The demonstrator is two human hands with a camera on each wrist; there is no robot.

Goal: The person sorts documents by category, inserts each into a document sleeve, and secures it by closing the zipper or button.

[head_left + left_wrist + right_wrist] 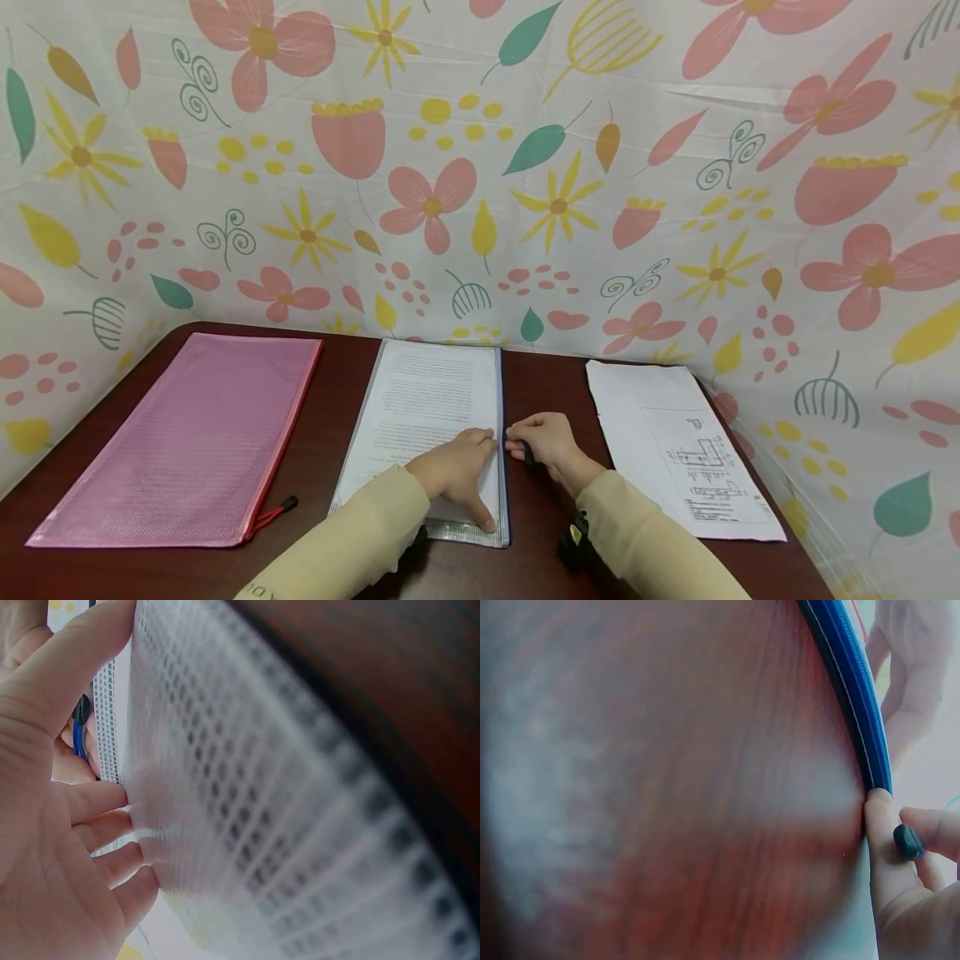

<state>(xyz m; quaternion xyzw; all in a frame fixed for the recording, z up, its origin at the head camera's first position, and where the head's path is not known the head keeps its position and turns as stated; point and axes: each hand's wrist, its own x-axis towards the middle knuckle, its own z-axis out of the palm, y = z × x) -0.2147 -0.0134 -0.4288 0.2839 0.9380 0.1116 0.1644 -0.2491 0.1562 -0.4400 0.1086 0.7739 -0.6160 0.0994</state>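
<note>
A clear mesh zipper pouch [431, 392] with a printed sheet inside lies in the middle of the table, its blue zipper [859, 697] along the right edge. My left hand [459, 471] rests on the pouch's lower right part, thumb spread toward the near edge. In the left wrist view, the fingertips [139, 892] press against the mesh. Beside the zipper, my right hand [551, 446] pinches the zipper pull [909, 842], whose black end pokes out between thumb and fingers. The slider itself is hidden by the fingers.
To the left lies a pink mesh pouch [187, 433] with a red zipper and a black-tipped pull cord [281, 508]. A white sheet with a printed drawing [675, 442] lies at the right. Behind the dark wooden table [551, 383] hangs a flowered cloth [480, 167].
</note>
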